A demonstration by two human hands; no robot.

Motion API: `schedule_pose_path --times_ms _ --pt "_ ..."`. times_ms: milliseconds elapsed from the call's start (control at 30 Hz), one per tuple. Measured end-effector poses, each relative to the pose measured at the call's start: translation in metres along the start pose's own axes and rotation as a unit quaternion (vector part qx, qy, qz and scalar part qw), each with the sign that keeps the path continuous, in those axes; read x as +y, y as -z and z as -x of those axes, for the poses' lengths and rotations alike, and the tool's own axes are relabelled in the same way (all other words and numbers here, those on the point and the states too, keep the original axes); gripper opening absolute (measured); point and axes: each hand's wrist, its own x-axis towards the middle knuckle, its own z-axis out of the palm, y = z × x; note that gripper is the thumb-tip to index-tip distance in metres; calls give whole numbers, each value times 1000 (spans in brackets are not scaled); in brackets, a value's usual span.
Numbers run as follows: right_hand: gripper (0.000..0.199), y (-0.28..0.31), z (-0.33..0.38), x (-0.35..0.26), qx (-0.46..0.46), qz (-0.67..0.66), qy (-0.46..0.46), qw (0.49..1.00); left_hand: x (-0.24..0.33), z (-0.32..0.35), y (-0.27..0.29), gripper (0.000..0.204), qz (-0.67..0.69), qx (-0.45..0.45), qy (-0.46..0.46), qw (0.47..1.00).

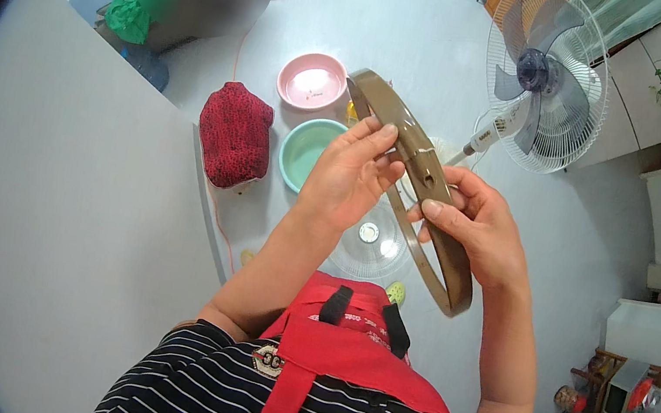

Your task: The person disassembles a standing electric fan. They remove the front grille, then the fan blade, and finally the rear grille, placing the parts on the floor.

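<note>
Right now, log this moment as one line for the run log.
left hand: grips brown ring | right hand: grips same ring | below: clear fan grille on floor | nearby: standing fan, green basin

both forearms raised, left hand (351, 173) and right hand (475, 228) curled, gripping.

Single head-worn fisheye view, looking steeply down from above, close over the left hand (351, 176) and right hand (478, 233); pale grey floor (431, 38) lies well beyond them, edges bending at rim.
</note>
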Motion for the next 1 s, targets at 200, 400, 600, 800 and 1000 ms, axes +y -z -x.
schedule_pose_path --times_ms 200,400,600,800,1000 --pt "34 -26 21 -32 -50 -64 -22 996 17 26 -7 15 36 -11 84 996" --pt "40 -33 25 -36 -38 -139 -54 988 11 34 6 28 98 -24 166 981" --pt "39 -48 32 -30 -14 -169 -55 984 14 37 12 31 114 -18 191 975" --pt "29 -45 30 -23 -20 -239 -57 969 14 36 7 24 136 -42 200 969" --pt "36 -54 34 -21 24 -222 -51 973 13 39 11 36 169 -43 213 961"
